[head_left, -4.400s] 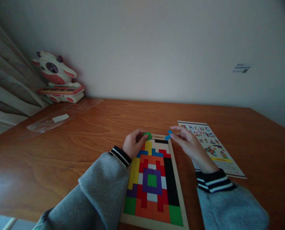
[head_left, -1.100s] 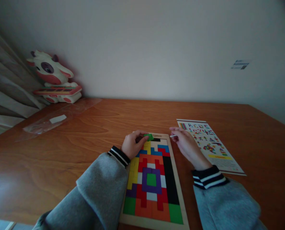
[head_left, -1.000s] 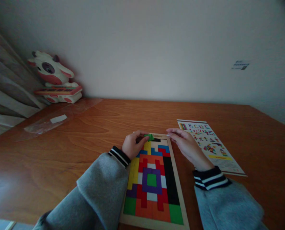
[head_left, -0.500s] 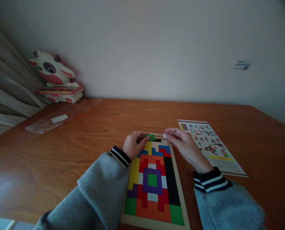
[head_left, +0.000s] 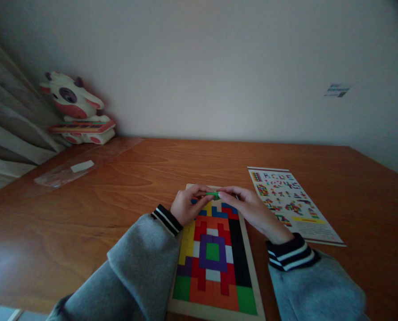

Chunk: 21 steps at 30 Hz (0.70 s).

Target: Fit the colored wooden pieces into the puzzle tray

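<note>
A wooden tray puzzle (head_left: 258, 285) lies lengthwise in front of me, filled with coloured blocks around a purple ring with a green centre. Over its far end, my left hand (head_left: 189, 204) pinches a small green puzzle block (head_left: 212, 194) between thumb and fingers. My right hand (head_left: 248, 205) meets it from the other side, with thumb and fingertips closed at the block's right end. No white block can be made out in the right fingers. Both hands cover parts of the tray's far rows.
A printed pattern sheet (head_left: 314, 226) lies on the wooden table (head_left: 145, 174) right of the tray. At the far left are a clear plastic bag (head_left: 56, 176) and a cow-shaped toy keyboard (head_left: 81, 127). A wall stands behind the table, a curtain (head_left: 11, 129) at the left.
My right hand has moved left to meet the green block in my left hand. The white block it pinched is now out of sight. My left hand has hardly moved.
</note>
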Tool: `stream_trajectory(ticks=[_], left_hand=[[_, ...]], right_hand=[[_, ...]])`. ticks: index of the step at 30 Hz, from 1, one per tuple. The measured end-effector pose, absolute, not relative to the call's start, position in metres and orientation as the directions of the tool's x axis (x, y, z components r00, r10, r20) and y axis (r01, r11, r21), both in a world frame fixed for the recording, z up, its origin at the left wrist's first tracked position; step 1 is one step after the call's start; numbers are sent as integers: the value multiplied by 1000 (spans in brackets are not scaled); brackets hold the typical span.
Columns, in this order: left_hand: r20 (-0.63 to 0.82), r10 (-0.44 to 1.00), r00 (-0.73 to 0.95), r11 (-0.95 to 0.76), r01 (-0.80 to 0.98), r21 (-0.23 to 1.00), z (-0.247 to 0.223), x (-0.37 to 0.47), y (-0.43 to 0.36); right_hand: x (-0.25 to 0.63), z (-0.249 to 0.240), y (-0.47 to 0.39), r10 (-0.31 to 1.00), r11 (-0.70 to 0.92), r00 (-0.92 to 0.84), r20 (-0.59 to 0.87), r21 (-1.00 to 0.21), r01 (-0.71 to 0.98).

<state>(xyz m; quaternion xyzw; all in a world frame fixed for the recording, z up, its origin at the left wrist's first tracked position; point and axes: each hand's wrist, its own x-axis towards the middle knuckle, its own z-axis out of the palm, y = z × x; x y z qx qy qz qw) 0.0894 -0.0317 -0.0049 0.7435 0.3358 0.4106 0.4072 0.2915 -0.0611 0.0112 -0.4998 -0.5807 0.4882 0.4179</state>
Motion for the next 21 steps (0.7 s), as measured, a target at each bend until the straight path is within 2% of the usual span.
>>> stream_trajectory(ticks=[3, 6, 9, 12, 21], left_hand=[[323, 834, 447, -423, 143, 895, -6, 90, -31], [331, 838, 433, -437, 171, 883, -7, 89, -30], [396, 825, 402, -522, 275, 807, -6, 88, -28], [397, 826, 401, -541, 362, 759, -7, 88, -27], [321, 860, 396, -461, 338, 820, -9, 90, -28]], right_hand=[[290, 13, -62, 983, 101, -175, 50, -950, 297], [296, 14, -60, 985, 138, -142, 94, -929, 342], [309, 11, -56, 995, 92, -61, 74, -926, 366], [323, 3, -52, 997, 67, -2, 73, -903, 424], [326, -17, -48, 1000, 12, 17, 21, -902, 431]])
